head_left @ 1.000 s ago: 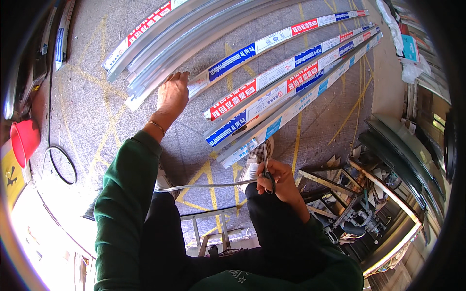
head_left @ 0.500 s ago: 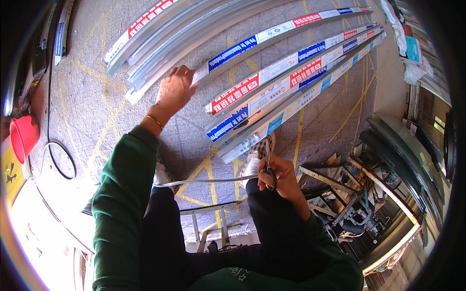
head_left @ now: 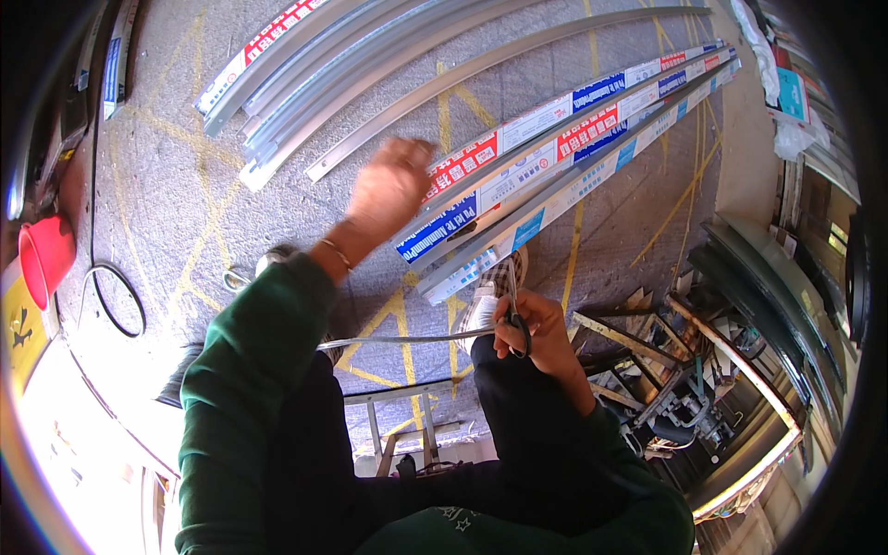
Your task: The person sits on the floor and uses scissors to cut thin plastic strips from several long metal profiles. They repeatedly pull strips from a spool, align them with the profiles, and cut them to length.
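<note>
Metal profiles on the floor, reaching toward its right edge
Left grip, blurred by the labelled ones' left ends: cannot tell if grasping; right grip grasping black-handled scissors.

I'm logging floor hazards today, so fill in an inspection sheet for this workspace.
Surface: grey floor with yellow lines, bright glare at lower left.
Job's things: labelled metal profiles lie in a group; bare metal profiles lie beyond them; a thin grey strip runs across in front of the legs to the right hand.
Clutter: red bucket at left; rusty metal frame with mixed parts at right.
Hands: right holds scissors; left hand is blurred at the labelled profiles' near ends, contact unclear.
Cables: dark cable on the floor at left, with a loop.
Surroundings: dark panels at far right.
</note>
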Available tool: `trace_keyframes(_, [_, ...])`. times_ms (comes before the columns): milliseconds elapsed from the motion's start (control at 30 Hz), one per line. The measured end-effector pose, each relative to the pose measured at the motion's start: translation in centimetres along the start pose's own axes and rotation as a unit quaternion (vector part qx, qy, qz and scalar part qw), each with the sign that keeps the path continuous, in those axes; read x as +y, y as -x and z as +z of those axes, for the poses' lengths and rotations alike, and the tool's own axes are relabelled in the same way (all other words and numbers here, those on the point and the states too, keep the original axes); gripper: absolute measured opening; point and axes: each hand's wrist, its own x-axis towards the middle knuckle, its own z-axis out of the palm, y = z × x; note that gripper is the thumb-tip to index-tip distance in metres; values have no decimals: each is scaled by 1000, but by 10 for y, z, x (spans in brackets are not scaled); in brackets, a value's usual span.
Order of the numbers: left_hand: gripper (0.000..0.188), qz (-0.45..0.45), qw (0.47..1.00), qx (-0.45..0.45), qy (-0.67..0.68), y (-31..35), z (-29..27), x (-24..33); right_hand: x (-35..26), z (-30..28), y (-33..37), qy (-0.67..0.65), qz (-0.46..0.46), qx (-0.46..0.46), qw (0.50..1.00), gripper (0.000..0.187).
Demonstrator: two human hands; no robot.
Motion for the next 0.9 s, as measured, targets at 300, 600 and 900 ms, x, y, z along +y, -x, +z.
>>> trace_keyframes(300, [68, -19, 990, -104, -97, 13, 44, 41, 2, -4, 1, -11, -7, -6, 1000, 14])
trace_keyframes(600, [59, -84, 961, -225, 138, -27, -29, -17, 2, -8, 4, 0, -16, -13, 1000, 17])
trace_keyframes(900, [55, -136, 908, -283, 279, -23, -20, -42, 3, -8, 3, -6, -18, -19, 1000, 16])
